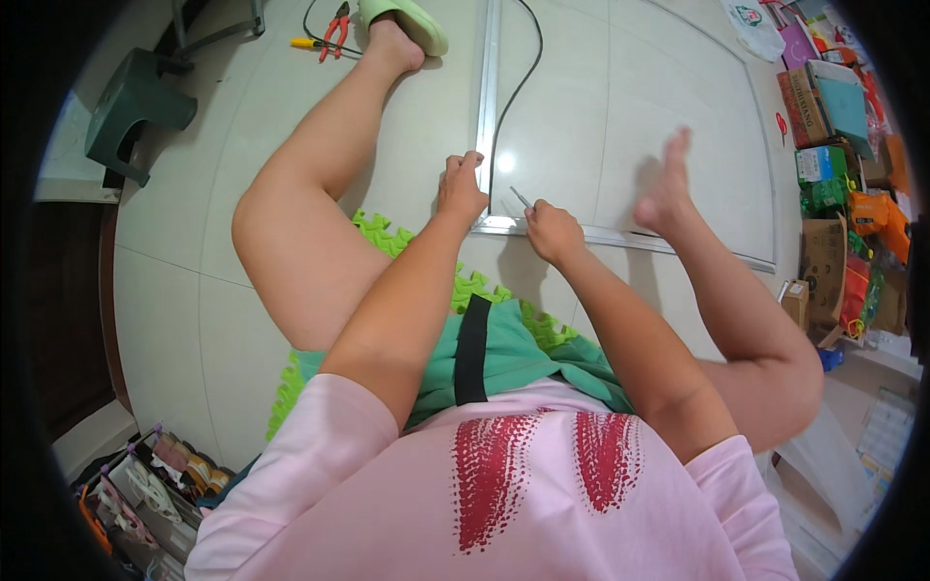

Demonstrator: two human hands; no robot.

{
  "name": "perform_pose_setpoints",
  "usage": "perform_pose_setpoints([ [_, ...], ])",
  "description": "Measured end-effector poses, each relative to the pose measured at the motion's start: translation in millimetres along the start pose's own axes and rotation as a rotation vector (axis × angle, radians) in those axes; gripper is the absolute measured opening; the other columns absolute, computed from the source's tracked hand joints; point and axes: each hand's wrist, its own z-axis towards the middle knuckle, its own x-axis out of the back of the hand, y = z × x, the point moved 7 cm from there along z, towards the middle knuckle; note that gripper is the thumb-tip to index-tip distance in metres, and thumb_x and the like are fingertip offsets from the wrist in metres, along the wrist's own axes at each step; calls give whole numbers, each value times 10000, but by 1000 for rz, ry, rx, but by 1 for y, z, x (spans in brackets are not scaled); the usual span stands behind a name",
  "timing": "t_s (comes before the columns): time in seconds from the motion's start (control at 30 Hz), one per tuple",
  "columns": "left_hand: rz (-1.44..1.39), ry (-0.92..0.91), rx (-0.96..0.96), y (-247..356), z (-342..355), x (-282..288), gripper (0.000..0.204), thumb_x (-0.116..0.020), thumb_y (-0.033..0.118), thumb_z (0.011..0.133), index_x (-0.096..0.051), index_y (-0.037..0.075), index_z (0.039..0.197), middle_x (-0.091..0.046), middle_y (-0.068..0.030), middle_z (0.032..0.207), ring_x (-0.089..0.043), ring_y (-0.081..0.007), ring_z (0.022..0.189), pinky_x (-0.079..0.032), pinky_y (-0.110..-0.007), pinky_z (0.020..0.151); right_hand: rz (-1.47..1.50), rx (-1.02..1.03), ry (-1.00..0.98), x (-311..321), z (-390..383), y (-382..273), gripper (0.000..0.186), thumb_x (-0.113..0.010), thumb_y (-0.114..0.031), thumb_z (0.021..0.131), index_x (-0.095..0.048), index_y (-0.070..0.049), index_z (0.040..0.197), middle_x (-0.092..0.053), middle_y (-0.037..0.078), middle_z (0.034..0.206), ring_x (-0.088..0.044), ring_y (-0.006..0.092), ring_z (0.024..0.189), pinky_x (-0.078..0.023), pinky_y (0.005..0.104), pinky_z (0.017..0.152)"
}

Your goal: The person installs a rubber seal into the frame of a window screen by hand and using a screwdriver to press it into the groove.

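A silvery metal frame [485, 116] lies flat on the floor between my legs. Near its closest left corner, my left hand [460, 187] curls its fingers and thumb about the side bar. My right hand [555, 232] is closed on a thin grey metal tool [521, 198], just right of that corner and over the near bar. The tool's slim end points up and left; its other end is hidden in the fist. A thin black cord [529, 73] runs along the inner edge of the side bar down to the corner and bows away loosely farther up.
Red-handled pliers [334, 34] and a yellow-handled tool [306, 44] lie at the far left by my slippered foot. A green stool [136, 107] stands left. Green foam mat [470, 288] is under me. Boxes [804, 102] and bags line the right side. My bare right foot [665, 198] is over the frame.
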Motion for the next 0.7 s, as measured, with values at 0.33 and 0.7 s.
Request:
perform_pose_setpoints([
  [0.33,-124,86,109,-5,10,5,522,-735,215,711,-498,59,1149,-669,-112,945,-650,-277,826,-497,-377,780,148,-18,-15,-13,4,0,293,-457,-263,901,-610,-13,896,-645,233,917,-614,411,882,-470,503,791],
  [0.7,23,62,-92,27,32,30,315,-713,86,703,-566,88,982,-547,-74,890,-577,-241,765,-482,-348,720,106,56,-2,-1,48,-4,312,-445,-300,932,-602,-40,860,-635,214,750,-610,408,735,-475,493,689],
])
